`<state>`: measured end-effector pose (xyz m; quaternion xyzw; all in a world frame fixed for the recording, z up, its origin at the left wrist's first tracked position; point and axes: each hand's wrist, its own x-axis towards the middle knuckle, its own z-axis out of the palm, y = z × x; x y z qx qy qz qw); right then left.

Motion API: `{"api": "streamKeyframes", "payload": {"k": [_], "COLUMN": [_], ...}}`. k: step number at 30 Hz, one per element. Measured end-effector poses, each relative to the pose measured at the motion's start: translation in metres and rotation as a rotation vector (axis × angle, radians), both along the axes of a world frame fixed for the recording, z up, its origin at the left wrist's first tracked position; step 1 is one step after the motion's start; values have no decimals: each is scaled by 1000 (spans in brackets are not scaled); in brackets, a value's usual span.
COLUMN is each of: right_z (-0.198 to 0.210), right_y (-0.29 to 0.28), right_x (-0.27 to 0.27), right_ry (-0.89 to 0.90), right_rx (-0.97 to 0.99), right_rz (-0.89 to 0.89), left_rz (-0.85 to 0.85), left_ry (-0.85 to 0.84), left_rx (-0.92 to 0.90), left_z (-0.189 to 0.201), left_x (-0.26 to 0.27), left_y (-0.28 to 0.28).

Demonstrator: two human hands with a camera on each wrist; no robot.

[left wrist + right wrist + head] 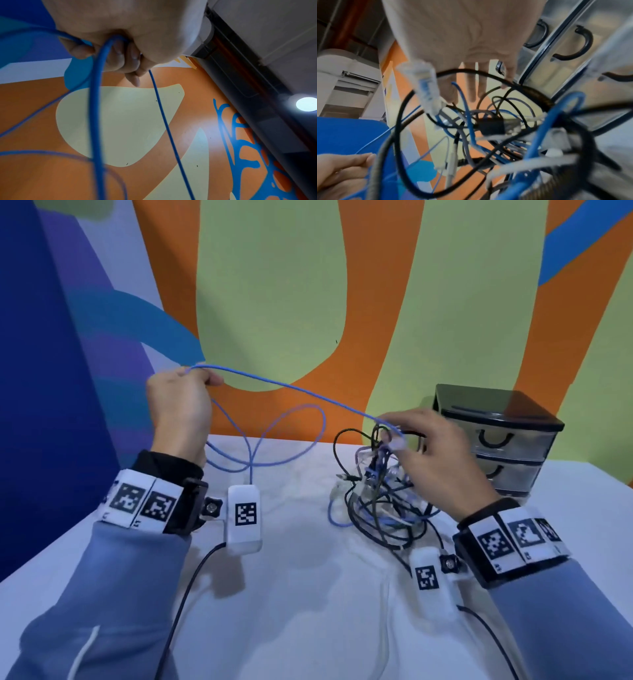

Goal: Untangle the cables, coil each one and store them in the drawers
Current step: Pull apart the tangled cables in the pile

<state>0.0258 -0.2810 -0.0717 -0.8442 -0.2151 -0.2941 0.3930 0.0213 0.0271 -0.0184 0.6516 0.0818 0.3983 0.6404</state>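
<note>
A long blue cable stretches through the air between my two hands. My left hand is raised at the left and grips it in a fist; in the left wrist view the curled fingers close round the blue cable, whose loops hang below. My right hand pinches the same cable near its clear plug, just above the tangle of black, blue and grey cables on the table. The tangle fills the right wrist view. A black drawer unit stands behind my right hand, its drawers closed.
The table wears a white cloth; loose blue loops reach down to it at the back. A painted wall rises right behind the table. The drawers' black handles are close to my right hand's fingers.
</note>
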Motion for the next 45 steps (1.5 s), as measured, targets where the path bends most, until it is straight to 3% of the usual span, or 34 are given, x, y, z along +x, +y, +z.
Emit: {"api": "streamKeyframes", "payload": {"k": [2, 4, 7, 11, 13, 15, 16, 20, 24, 27, 30, 36, 45], "right_z": [2, 5, 11, 15, 20, 25, 27, 28, 22, 22, 18, 6, 3], "right_y": [-2, -1, 1, 2, 3, 0, -1, 7, 23, 25, 24, 21, 11], "right_x": [0, -3, -9, -10, -11, -13, -14, -24, -35, -37, -34, -21, -13], "right_ry": [-53, 3, 209, 305, 321, 345, 353, 372, 319, 272, 278, 267, 188], "right_rx": [70, 202, 368, 525, 659, 742, 732, 510, 289, 249, 235, 9, 143], "right_rz": [-72, -26, 95, 127, 133, 169, 197, 370, 536, 559, 539, 412, 269], "left_rz": [35, 52, -30, -324, -383, -307, -302, -539, -613, -694, -544, -58, 74], "left_ry": [6, 52, 236, 486, 517, 445, 367, 47, -81, -138, -236, -535, -544], "left_rx": [13, 85, 397, 822, 986, 1075, 1048, 658, 669, 710, 718, 326, 185], "left_z": [1, -2, -11, -18, -18, -17, -15, -10, -10, -9, -6, 6, 7], "left_x": [-2, 0, 7, 6, -2, -8, -10, -18, -29, -35, -37, -30, -17], "left_y": [-2, -3, -2, -10, -23, -34, -38, -56, -74, -79, -80, -54, -30]}}
